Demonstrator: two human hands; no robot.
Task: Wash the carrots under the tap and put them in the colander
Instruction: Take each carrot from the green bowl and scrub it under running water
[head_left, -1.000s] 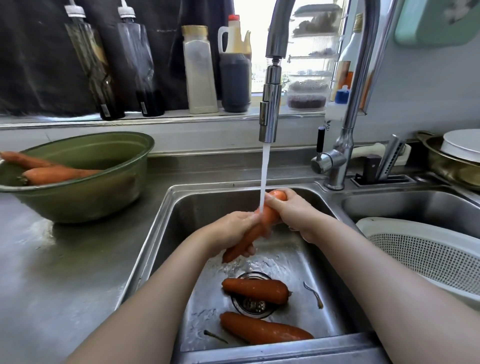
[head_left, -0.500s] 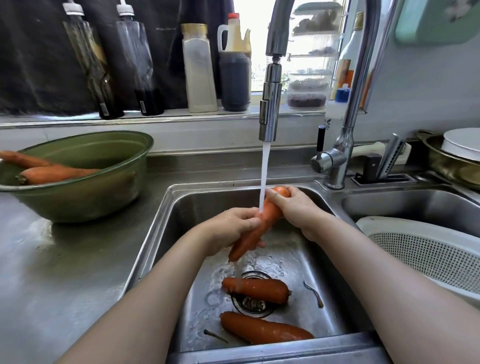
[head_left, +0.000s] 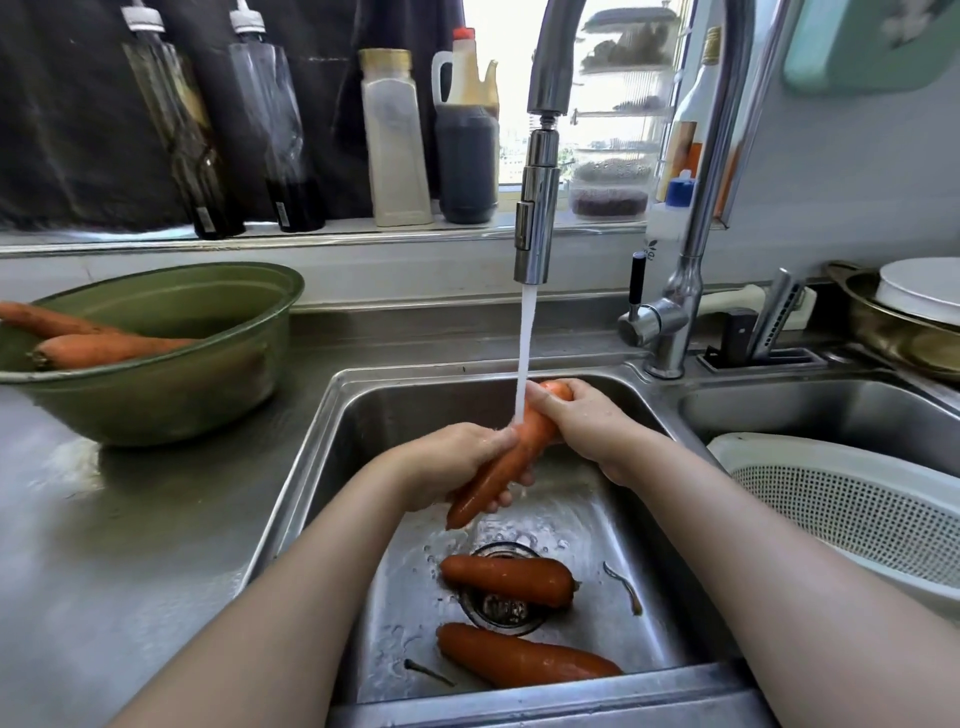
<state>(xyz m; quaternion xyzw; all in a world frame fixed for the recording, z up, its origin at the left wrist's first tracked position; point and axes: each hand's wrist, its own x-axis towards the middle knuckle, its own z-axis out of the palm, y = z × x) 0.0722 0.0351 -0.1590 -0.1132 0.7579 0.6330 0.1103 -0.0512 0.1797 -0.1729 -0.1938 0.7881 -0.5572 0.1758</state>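
Both hands hold one carrot (head_left: 511, 457) slantwise under the running tap (head_left: 537, 208), above the left sink basin (head_left: 363, 467). My left hand (head_left: 457, 462) grips its lower, thinner half. My right hand (head_left: 582, 421) grips its thick top end. The water stream lands on the carrot between the hands. Two more carrots lie on the basin floor, one (head_left: 506, 579) across the drain and one (head_left: 524, 660) nearer me. The white colander (head_left: 810, 467) sits in the right basin. Two carrots (head_left: 104, 348) lie in a green bowl (head_left: 171, 384) on the left counter.
Bottles and jars (head_left: 395, 140) line the window ledge behind the sink. The tap's base and lever (head_left: 660, 322) stand between the basins, with a knife block (head_left: 753, 338) beside them. A brass pot with a white plate (head_left: 914, 312) sits at far right. Carrot scraps (head_left: 623, 587) lie in the basin.
The carrot has shifted slightly in my hands under the stream; my left hand slid a little along it. Everything else stays put.
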